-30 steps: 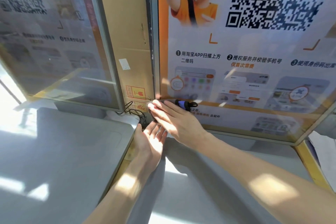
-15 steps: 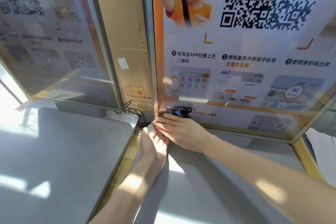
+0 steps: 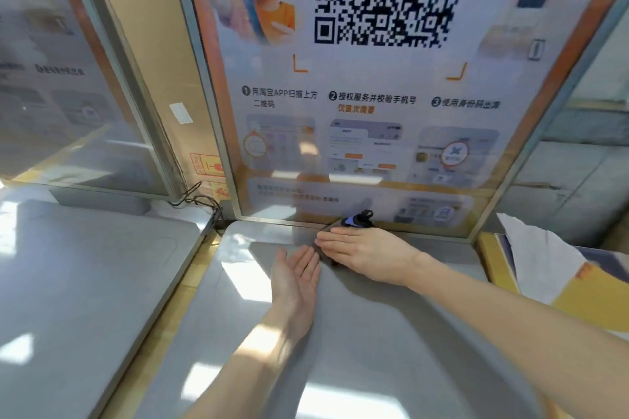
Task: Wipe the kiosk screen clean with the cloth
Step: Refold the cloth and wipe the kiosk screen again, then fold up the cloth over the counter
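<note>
The kiosk screen point(image 3: 374, 146) stands upright ahead, showing a large QR code, a cartoon figure and three numbered steps. My right hand point(image 3: 371, 252) lies flat on the grey base point(image 3: 374, 350) just below the screen's bottom frame, fingers together and pointing left. A small black and blue device point(image 3: 355, 218) sits on one of its fingers. My left hand point(image 3: 296, 275) is open, palm up, right under the right fingertips. No cloth shows in either hand; the dark patch beneath the right fingers may be shadow.
A second kiosk screen point(image 3: 68, 95) and its grey base point(image 3: 85, 282) stand at the left. Brown cardboard point(image 3: 149, 61) and a black cable point(image 3: 200, 197) fill the gap between them. A white crumpled sheet point(image 3: 537, 255), cloth or paper, lies at the right on something yellow.
My right hand slid down off the screen's lower left corner onto the base and moved right along the bottom frame. My left hand followed beneath it.
</note>
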`<state>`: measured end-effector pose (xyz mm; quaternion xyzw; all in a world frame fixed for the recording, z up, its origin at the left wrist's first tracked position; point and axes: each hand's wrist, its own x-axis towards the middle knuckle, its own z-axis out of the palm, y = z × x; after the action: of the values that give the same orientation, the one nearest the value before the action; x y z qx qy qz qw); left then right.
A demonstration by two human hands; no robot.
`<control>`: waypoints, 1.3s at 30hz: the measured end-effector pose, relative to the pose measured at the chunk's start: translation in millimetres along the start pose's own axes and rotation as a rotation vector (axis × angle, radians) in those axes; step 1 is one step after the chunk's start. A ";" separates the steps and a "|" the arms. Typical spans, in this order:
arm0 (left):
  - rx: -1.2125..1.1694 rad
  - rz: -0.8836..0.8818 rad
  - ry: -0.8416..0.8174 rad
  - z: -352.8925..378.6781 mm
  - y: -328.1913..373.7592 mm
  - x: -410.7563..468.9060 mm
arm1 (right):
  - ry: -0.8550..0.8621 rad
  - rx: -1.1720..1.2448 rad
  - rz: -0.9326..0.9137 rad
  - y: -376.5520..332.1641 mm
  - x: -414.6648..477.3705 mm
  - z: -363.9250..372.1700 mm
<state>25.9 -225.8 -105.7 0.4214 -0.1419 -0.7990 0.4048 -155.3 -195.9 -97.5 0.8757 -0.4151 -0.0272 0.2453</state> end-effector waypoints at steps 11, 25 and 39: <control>0.083 -0.017 -0.039 50.7 -69.4 -35.9 | -0.431 0.292 0.076 32.6 -125.7 -7.0; 0.217 -0.201 -0.106 112.7 -124.2 -102.8 | -0.133 0.465 0.500 23.4 -215.9 -80.0; 0.410 -0.114 -0.408 121.3 -42.4 -189.7 | 0.069 0.746 0.903 -35.9 -164.3 -221.6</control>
<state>-31.8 -67.5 49.5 0.3324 -0.3549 -0.8434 0.2285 -181.4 35.2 55.3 0.6397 -0.7203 0.2564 -0.0787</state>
